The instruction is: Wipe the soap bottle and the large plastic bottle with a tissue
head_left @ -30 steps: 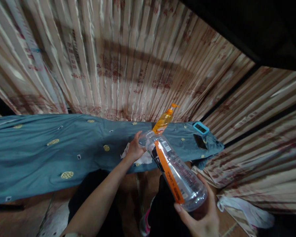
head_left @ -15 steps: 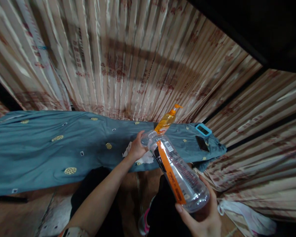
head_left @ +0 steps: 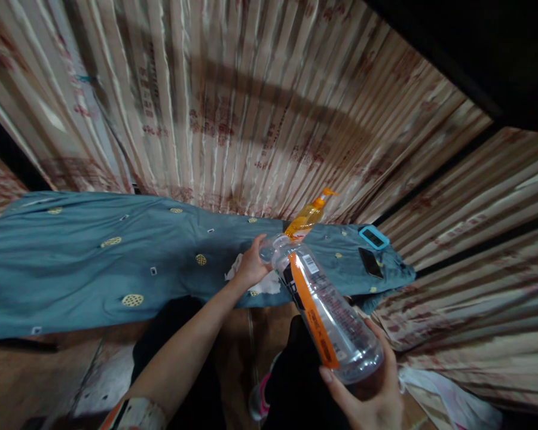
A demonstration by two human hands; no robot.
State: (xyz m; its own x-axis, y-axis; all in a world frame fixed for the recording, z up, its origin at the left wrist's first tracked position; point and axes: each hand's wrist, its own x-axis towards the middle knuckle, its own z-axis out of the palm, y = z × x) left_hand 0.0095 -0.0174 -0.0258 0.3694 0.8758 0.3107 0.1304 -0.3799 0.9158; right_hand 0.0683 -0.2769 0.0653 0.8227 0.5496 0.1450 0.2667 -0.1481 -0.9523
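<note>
A large clear plastic bottle [head_left: 325, 310] with an orange and black label is held tilted in front of me, its neck up and to the left. My left hand [head_left: 253, 267] is closed around the clear neck end; whether a separate clear cap or cup sits there I cannot tell. Cupped round the base, my right hand [head_left: 370, 388] has its thumb on the near side. White crumpled tissue [head_left: 266, 283] lies beneath my left hand. Just behind the neck stands a pump bottle [head_left: 305, 220] of yellow liquid with an orange top, its lower part hidden.
A narrow surface under a blue-green patterned cloth [head_left: 161, 245] runs across the view. On its right end lie a blue-framed device [head_left: 373, 237] and a dark phone-like slab [head_left: 370, 263]. Pleated curtains [head_left: 233, 119] hang behind. A white bag [head_left: 448, 394] rests at lower right.
The view has shifted slightly, so the scene sits a little further right. Both hands keep the same hold on the clear bottle.
</note>
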